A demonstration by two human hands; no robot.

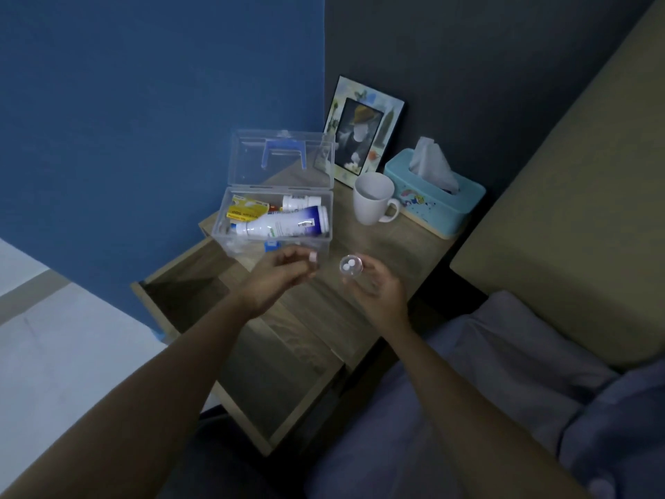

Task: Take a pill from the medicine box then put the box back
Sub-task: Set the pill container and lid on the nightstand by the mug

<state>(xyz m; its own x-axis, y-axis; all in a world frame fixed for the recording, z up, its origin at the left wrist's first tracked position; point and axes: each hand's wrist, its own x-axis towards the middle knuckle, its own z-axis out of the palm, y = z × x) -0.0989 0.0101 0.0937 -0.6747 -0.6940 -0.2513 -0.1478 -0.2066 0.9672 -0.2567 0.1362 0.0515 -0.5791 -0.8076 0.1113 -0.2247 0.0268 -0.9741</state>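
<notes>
On the bedside table (414,243), at its far left corner above the open drawer (252,354):

Medicine box (277,243). Clear hard plastic, hinged lid standing upright, blue carry handle (284,153) on the lid. Holds a large white bottle (284,225), a smaller white bottle (300,202) and a yellow carton (246,210). Judged light but rigid and smooth; walls likely slippery, contents free to roll if tipped. Best taken by the handle once the lid is shut, or by both end walls while level.

Small clear container (351,266). Round, transparent, two white pills (351,264) visible inside. Judged very light and easily crushed or dropped; the pills are small and will scatter if it tilts. Hold by the rim or sides, mouth up.

Right hand (378,286). Forearm reaching forward over the table front, fingers curled around the clear container from below and behind, holding it just in front of the box.

Left hand (284,271). Forearm extended from lower left, hand near the box's front wall, thumb and fingers pinched close on a small pale pink item (313,258); whether pill or cap cannot be told.
</notes>
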